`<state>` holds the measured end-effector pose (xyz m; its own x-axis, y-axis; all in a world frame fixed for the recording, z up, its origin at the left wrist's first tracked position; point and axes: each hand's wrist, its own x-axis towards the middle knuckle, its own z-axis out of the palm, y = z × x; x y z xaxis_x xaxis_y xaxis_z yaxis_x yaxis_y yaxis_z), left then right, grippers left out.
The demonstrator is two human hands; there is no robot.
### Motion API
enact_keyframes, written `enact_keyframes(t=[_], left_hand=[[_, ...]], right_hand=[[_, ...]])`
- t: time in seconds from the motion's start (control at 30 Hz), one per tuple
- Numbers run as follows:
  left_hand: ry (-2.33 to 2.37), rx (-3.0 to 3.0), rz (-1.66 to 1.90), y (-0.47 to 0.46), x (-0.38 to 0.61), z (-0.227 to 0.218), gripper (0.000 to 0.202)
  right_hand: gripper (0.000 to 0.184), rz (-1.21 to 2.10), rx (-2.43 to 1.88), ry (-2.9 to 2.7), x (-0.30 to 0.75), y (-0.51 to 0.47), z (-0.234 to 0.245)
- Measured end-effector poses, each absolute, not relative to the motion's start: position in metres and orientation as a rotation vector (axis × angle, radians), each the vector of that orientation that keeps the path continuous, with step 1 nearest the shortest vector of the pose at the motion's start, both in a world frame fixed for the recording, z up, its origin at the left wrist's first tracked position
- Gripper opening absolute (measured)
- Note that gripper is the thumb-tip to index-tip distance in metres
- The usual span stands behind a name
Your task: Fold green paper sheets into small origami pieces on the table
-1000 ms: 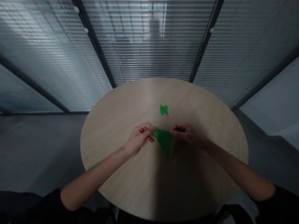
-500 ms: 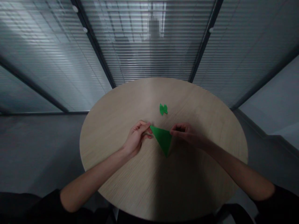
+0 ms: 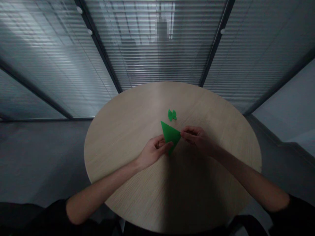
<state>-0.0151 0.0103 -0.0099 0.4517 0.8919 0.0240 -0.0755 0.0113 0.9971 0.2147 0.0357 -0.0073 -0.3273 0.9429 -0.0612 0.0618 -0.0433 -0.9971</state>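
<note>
A triangular piece of green paper (image 3: 170,132), apparently folded, is held between my two hands over the middle of the table. My left hand (image 3: 155,150) grips its lower left side, thumb across the front and fingers partly hidden behind. At the right corner, my right hand (image 3: 195,137) pinches the paper between thumb and fingertips. Just beyond it on the tabletop lies a small folded green paper shape (image 3: 172,115), looking like a butterfly or bow, touched by neither hand.
The round wooden table (image 3: 110,131) has a pale grain, and my shadow falls over its near part. Behind its far edge stand glass panels with blinds (image 3: 157,62) in dark frames. A grey floor (image 3: 44,157) shows at the left.
My left hand has let go of the paper's left corner and moved down and right onto its lower side. The paper has turned, its left tip now pointing further up and away.
</note>
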Motion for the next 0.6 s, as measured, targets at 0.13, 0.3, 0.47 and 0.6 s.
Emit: enact_keyframes(t=[0.13,0.3,0.47,0.6], left_hand=[[0.849,1.347,0.879,0.0122,-0.0174,-0.008,0.035],[0.847,1.333,0.859,0.0121,-0.0181,-0.0048,0.032],[0.842,1.336,0.852,0.0111,-0.0175,-0.0041,0.037],[0.863,1.327,0.877,0.0124,-0.0183,-0.0063,0.04]], right_hand=[[0.041,1.483,-1.112,-1.486,0.2124,0.0339,-0.004],[0.04,1.493,-1.116,-1.476,0.2127,0.0339,-0.0044],[0.038,1.502,-1.121,-1.474,0.215,0.0339,-0.0072],[0.038,1.517,-1.121,-1.473,0.2141,0.0334,-0.006]])
